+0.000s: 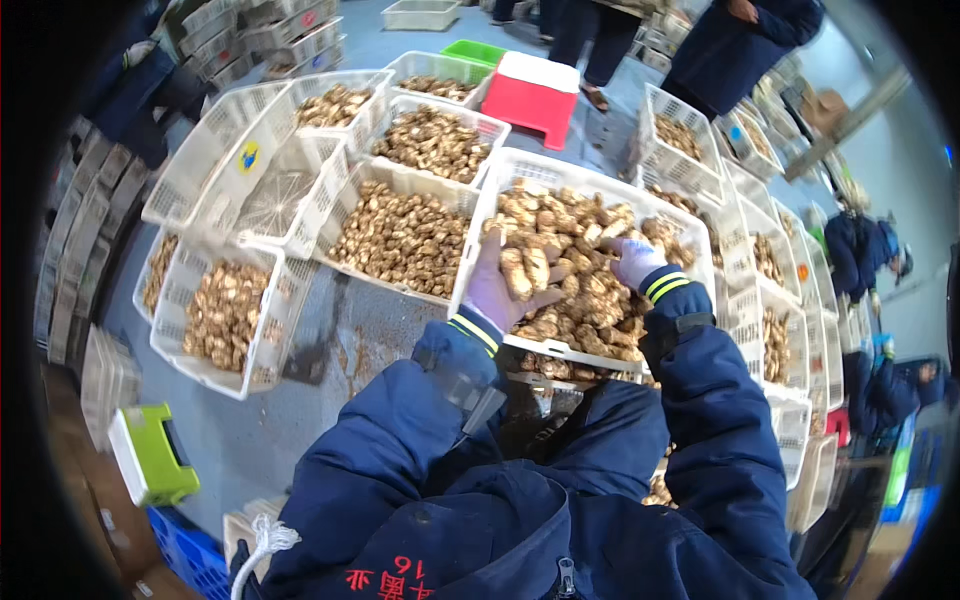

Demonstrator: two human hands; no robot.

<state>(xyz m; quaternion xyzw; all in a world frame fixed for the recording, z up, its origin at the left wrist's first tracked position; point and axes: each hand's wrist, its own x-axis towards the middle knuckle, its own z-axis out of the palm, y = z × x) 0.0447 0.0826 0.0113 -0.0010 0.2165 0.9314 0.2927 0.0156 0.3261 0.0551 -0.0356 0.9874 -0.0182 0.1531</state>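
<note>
A white slatted crate point(600, 183) full of brown, stubby mushrooms point(590, 310) stands right in front of me. Inside its left edge, my left hand point(492, 285), in a pale purple glove, cradles a few thick mushrooms point(524, 268) with the thumb spread under them. My right hand point(638, 262), gloved alike, is over the right part of the same crate. Its fingers are bent around a mushroom at the top of the pile and partly hidden. Beneath the crate's near edge more mushrooms point(550, 368) show in a lower crate.
Left of me are crates of smaller mushrooms point(405, 240) and an almost bare crate point(275, 205). A red stool with a white top point(532, 95) stands beyond, a green stool point(150, 455) at the lower left. Stacked crates point(765, 270) line my right. Other people point(745, 45) stand farther off.
</note>
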